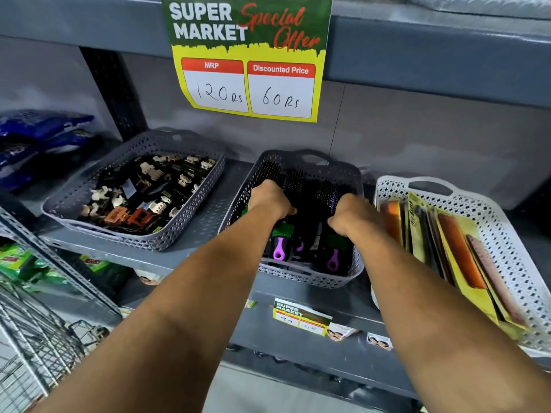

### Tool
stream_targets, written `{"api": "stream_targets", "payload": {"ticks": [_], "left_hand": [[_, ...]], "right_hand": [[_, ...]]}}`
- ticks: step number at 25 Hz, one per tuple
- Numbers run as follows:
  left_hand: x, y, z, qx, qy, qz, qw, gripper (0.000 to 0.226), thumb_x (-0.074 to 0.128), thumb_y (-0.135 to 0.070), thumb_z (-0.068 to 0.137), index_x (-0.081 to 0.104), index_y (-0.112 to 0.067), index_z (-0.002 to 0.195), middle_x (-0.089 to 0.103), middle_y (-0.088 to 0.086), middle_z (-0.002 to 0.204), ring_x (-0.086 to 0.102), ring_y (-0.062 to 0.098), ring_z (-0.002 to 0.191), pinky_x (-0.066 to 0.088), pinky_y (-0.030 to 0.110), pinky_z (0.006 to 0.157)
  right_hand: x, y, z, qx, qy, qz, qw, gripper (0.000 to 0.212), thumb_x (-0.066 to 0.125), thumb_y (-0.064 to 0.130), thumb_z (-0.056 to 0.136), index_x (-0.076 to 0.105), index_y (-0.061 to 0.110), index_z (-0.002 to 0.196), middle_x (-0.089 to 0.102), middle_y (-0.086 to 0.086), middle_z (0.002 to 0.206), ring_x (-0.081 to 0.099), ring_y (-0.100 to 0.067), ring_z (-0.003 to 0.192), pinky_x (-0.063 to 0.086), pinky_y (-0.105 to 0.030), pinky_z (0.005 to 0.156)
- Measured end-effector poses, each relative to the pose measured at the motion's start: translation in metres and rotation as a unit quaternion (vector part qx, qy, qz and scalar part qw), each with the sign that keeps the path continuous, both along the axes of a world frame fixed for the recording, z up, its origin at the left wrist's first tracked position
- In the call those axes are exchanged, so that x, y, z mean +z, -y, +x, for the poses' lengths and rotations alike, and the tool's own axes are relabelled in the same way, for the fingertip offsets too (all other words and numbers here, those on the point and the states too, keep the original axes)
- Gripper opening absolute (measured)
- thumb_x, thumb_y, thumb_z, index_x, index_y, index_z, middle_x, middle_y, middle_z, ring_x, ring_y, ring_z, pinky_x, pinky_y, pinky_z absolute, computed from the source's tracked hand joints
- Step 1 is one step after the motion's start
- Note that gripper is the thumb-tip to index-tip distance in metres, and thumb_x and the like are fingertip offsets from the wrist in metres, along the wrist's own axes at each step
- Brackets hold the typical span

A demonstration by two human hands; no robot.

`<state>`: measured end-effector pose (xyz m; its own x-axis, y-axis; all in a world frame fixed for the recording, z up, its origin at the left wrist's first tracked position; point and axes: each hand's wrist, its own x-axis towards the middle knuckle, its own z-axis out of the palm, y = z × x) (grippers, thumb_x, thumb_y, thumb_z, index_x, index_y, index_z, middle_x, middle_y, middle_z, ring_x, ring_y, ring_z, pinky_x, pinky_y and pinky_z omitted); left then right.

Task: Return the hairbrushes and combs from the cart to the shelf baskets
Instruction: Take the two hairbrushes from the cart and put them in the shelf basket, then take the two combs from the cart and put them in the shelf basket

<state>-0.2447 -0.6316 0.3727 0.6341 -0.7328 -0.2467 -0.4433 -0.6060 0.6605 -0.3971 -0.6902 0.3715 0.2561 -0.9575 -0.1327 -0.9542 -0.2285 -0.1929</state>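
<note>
Right now both hands, left hand (269, 198) and right hand (351, 214), are down in the middle basket (354, 177) settling hairbrushes (293, 181); fingers hidden, grip unclear. Next, probably, back to the cart (32, 347) for more.

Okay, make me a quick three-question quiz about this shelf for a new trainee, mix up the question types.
1. True or false: both hands are inside the middle grey basket.
2. Which basket holds the packaged combs? A) left grey basket B) white basket C) middle grey basket
3. Fill in: the discounted price on the offer sign reads ___ Rs.

Key:
1. True: the left hand and right hand reach in among the hairbrushes.
2. B, the white basket; the left grey basket holds hair clips.
3. 60
</note>
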Motion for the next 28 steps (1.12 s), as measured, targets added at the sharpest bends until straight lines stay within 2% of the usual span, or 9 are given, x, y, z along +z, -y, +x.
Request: {"api": "stream_targets", "payload": {"ticks": [3, 6, 9, 10, 12, 14, 18, 22, 28], "left_hand": [[-0.003, -0.008, -0.006, 0.002, 0.044, -0.024, 0.999, 0.038, 0.087, -0.028, 0.067, 0.053, -0.011, 0.069, 0.071, 0.014, 0.092, 0.068, 0.03, 0.084, 0.052, 0.032, 0.068], [-0.003, -0.02, -0.008, -0.01, 0.078, -0.043, 0.996, 0.029, 0.072, -0.034, 0.082, 0.064, -0.006, 0.087, 0.07, 0.02, 0.099, 0.066, 0.038, 0.094, 0.051, 0.036, 0.075], [0.007, -0.038, -0.001, -0.015, 0.12, -0.052, 0.991, 0.028, 0.058, -0.032, 0.091, 0.068, -0.007, 0.1, 0.069, 0.022, 0.102, 0.064, 0.041, 0.098, 0.049, 0.038, 0.076], [0.012, -0.045, 0.001, -0.019, 0.139, -0.058, 0.988, 0.027, 0.055, -0.03, 0.092, 0.068, -0.009, 0.102, 0.069, 0.022, 0.103, 0.064, 0.042, 0.099, 0.05, 0.039, 0.077], [0.023, -0.061, 0.006, -0.026, 0.187, -0.076, 0.979, 0.025, 0.05, -0.026, 0.092, 0.066, -0.013, 0.106, 0.069, 0.021, 0.106, 0.063, 0.041, 0.1, 0.05, 0.041, 0.079], [0.031, -0.084, 0.011, -0.043, 0.251, -0.092, 0.963, 0.029, 0.047, -0.018, 0.09, 0.061, -0.014, 0.115, 0.065, 0.018, 0.114, 0.061, 0.04, 0.106, 0.05, 0.044, 0.083], [0.042, -0.147, 0.033, -0.04, 0.436, -0.06, 0.897, 0.048, 0.043, -0.022, 0.091, 0.043, -0.012, 0.138, 0.048, 0.015, 0.14, 0.036, 0.036, 0.134, 0.035, 0.047, 0.106], [0.05, -0.228, 0.061, 0.054, 0.443, -0.024, 0.895, 0.057, 0.038, -0.023, 0.095, 0.028, -0.009, 0.149, 0.023, 0.017, 0.159, 0.014, 0.036, 0.147, 0.016, 0.049, 0.116], [0.041, -0.367, 0.097, 0.184, 0.428, 0.023, 0.884, 0.06, 0.037, -0.02, 0.093, 0.02, -0.011, 0.151, 0.013, 0.017, 0.162, 0.008, 0.036, 0.149, 0.012, 0.047, 0.119]], "right_hand": [[-0.001, -0.004, -0.004, 0.01, -0.004, -0.018, 1.0, 0.018, 0.067, 0.025, 0.084, 0.055, 0.013, 0.077, 0.065, -0.01, 0.091, 0.061, -0.028, 0.074, 0.044, -0.031, 0.058], [0.0, -0.009, -0.007, 0.021, -0.011, -0.046, 0.999, 0.018, 0.064, 0.024, 0.086, 0.055, 0.013, 0.075, 0.058, -0.008, 0.078, 0.055, -0.028, 0.066, 0.041, -0.031, 0.054], [0.01, -0.02, -0.008, 0.044, -0.009, -0.073, 0.996, 0.016, 0.06, 0.024, 0.088, 0.061, 0.008, 0.087, 0.054, -0.008, 0.073, 0.055, -0.029, 0.065, 0.042, -0.032, 0.055], [0.016, -0.024, -0.007, 0.052, -0.015, -0.081, 0.995, 0.019, 0.06, 0.025, 0.088, 0.063, 0.007, 0.094, 0.057, -0.009, 0.079, 0.057, -0.03, 0.069, 0.044, -0.033, 0.057], [0.03, -0.035, -0.003, 0.065, -0.032, -0.092, 0.993, 0.032, 0.058, 0.03, 0.089, 0.061, 0.007, 0.111, 0.061, -0.016, 0.105, 0.063, -0.034, 0.085, 0.045, -0.035, 0.06], [0.044, -0.048, 0.005, 0.084, -0.034, -0.102, 0.991, 0.042, 0.055, 0.033, 0.09, 0.055, 0.008, 0.124, 0.053, -0.019, 0.127, 0.061, -0.036, 0.103, 0.047, -0.038, 0.067], [0.066, -0.09, 0.035, 0.142, 0.017, -0.138, 0.98, 0.048, 0.055, 0.038, 0.089, 0.051, 0.01, 0.127, 0.048, -0.019, 0.133, 0.053, -0.038, 0.117, 0.048, -0.045, 0.086], [0.078, -0.145, 0.078, 0.233, 0.06, -0.151, 0.959, 0.048, 0.053, 0.042, 0.089, 0.05, 0.013, 0.126, 0.05, -0.014, 0.132, 0.048, -0.036, 0.122, 0.043, -0.047, 0.093], [0.069, -0.242, 0.15, 0.388, 0.095, -0.162, 0.902, 0.046, 0.05, 0.043, 0.089, 0.051, 0.013, 0.124, 0.05, -0.012, 0.133, 0.042, -0.033, 0.126, 0.04, -0.049, 0.097]]}}
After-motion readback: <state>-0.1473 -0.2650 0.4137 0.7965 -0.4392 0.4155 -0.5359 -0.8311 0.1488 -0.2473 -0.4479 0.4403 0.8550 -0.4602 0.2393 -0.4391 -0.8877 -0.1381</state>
